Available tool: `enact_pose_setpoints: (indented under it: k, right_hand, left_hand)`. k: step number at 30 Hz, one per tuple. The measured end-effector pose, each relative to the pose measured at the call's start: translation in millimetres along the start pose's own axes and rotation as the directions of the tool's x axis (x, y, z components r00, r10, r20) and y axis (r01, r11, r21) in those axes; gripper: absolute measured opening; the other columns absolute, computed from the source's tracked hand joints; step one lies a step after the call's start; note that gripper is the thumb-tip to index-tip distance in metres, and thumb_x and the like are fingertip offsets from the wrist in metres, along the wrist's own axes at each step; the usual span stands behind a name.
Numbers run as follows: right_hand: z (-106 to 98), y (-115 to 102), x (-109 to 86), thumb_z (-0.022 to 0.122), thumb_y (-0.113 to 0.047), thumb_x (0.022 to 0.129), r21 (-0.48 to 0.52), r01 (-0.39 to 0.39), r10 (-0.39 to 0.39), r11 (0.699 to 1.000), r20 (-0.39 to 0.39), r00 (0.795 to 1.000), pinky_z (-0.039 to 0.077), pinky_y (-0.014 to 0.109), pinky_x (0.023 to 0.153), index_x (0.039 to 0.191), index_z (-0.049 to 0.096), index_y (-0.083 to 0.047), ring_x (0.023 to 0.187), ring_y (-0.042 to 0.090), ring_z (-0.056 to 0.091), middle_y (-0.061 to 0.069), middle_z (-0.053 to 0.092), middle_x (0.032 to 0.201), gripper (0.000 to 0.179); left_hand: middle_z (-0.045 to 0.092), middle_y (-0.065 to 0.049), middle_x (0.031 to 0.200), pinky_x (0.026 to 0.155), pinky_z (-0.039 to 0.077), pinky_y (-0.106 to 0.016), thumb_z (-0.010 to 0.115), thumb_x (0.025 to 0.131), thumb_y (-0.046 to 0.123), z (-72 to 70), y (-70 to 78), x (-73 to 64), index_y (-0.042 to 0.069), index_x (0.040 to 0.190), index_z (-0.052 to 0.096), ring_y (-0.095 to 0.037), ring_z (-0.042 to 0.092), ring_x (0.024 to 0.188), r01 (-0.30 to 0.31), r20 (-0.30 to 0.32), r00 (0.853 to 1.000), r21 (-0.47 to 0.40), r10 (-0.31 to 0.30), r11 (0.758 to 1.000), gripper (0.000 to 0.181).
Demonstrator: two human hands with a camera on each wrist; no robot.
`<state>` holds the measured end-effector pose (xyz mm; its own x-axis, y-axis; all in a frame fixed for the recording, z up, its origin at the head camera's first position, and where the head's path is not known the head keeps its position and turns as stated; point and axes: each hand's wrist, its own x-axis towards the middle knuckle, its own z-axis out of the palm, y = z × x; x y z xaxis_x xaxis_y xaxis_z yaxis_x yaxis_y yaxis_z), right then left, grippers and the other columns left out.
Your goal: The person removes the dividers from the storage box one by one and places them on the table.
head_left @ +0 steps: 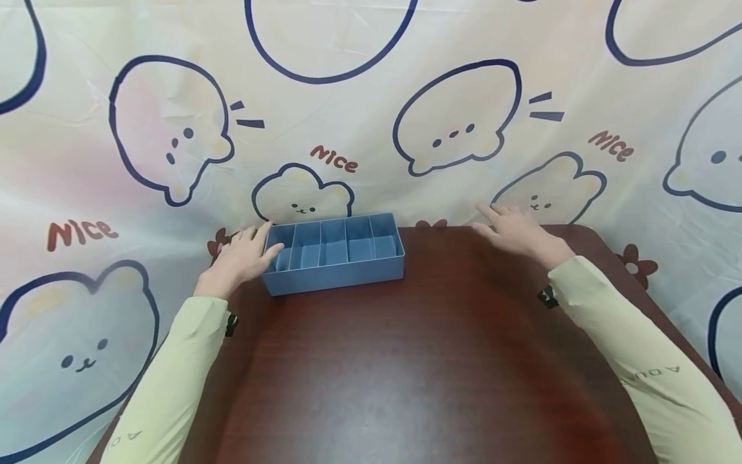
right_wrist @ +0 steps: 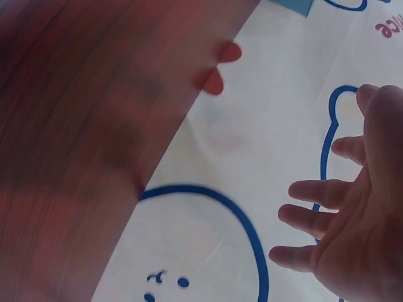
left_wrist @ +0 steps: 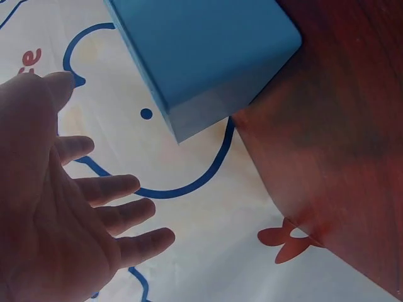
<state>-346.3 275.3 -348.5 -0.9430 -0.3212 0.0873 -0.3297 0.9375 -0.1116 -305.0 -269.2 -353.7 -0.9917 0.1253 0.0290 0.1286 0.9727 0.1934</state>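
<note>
A blue box (head_left: 342, 274) with several compartments in a row stands near the far edge of the table, a little left of the middle. My left hand (head_left: 239, 258) is at the box's left end, overlapping its corner in the head view. In the left wrist view, that hand (left_wrist: 69, 189) has its fingers spread and a gap shows between them and the box (left_wrist: 214, 56). My right hand (head_left: 516, 233) hovers over the far right of the table, well apart from the box, its fingers extended. Neither palm holds anything in the wrist views, where the right hand (right_wrist: 352, 207) also has fingers spread.
The dark reddish-brown wooden table (head_left: 371, 361) has a glossy surface. A pale cloth backdrop (head_left: 371, 122) with cartoon outlines and the word "Nice" hangs right behind its far edge and along both sides.
</note>
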Motion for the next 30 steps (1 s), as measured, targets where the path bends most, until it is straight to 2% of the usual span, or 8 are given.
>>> enact_pose_setpoints:
  k: [6, 15, 22, 26, 30]
  right_hand:
    - [7.4, -20.2, 9.6, 0.033, -0.053, 0.102, 0.051, 0.062, -0.062, 0.997, -0.011, 0.998, 0.029, 0.059, 0.115, 0.155, 0.026, -0.009, 0.142, 0.045, 0.034, 0.023, 0.033, 0.156, 0.069]
    - [12.9, -36.1, 16.7, 0.038, -0.050, 0.101, 0.118, 0.103, -0.099, 0.988, -0.039, 0.994, 0.029, 0.058, 0.115, 0.154, 0.029, -0.010, 0.143, 0.042, 0.034, 0.020, 0.035, 0.156, 0.066]
    - [19.4, -49.4, 23.4, 0.042, -0.047, 0.101, 0.183, 0.147, -0.138, 0.972, -0.061, 0.988, 0.032, 0.054, 0.115, 0.152, 0.031, -0.009, 0.142, 0.037, 0.037, 0.019, 0.039, 0.154, 0.064]
    - [21.9, -59.2, 26.2, 0.046, -0.044, 0.101, 0.218, 0.145, -0.134, 0.965, -0.063, 0.989, 0.035, 0.054, 0.114, 0.152, 0.032, -0.010, 0.140, 0.036, 0.042, 0.017, 0.042, 0.153, 0.063]
    - [23.0, -69.9, 27.8, 0.045, -0.049, 0.100, 0.246, 0.130, -0.127, 0.961, -0.027, 0.992, 0.035, 0.055, 0.113, 0.153, 0.030, -0.015, 0.140, 0.034, 0.041, 0.014, 0.041, 0.154, 0.065]
  left_hand:
    - [0.020, -0.029, 0.158, 0.109, 0.020, -0.074, 0.040, 0.100, 0.049, 3.6, -3.6, -1.5, 0.009, 0.157, 0.012, -0.052, 0.023, 0.142, 0.017, 0.006, 1.000, -0.015, -0.017, 1.000, 0.075]
    - [0.027, -0.030, 0.155, 0.109, 0.028, -0.069, 0.044, 0.101, 0.042, 4.7, -5.5, -1.1, 0.007, 0.156, 0.016, -0.050, 0.032, 0.138, 0.017, -0.038, 0.999, -0.068, -0.019, 0.998, 0.071]
    - [0.030, -0.029, 0.154, 0.108, 0.029, -0.069, 0.045, 0.101, 0.038, 6.3, -8.7, 3.1, 0.007, 0.155, 0.020, -0.049, 0.036, 0.136, 0.029, -0.054, 0.998, -0.099, -0.035, 0.995, 0.067]
    - [0.034, -0.027, 0.153, 0.107, 0.029, -0.070, 0.044, 0.101, 0.033, 8.5, -12.8, 7.2, 0.008, 0.154, 0.023, -0.049, 0.038, 0.135, 0.028, -0.087, 0.995, -0.133, -0.040, 0.991, 0.062]
    - [0.032, -0.028, 0.153, 0.107, 0.031, -0.069, 0.043, 0.102, 0.032, 12.2, -14.7, 8.4, 0.007, 0.154, 0.022, -0.050, 0.038, 0.135, 0.052, -0.082, 0.994, -0.167, -0.066, 0.985, 0.062]
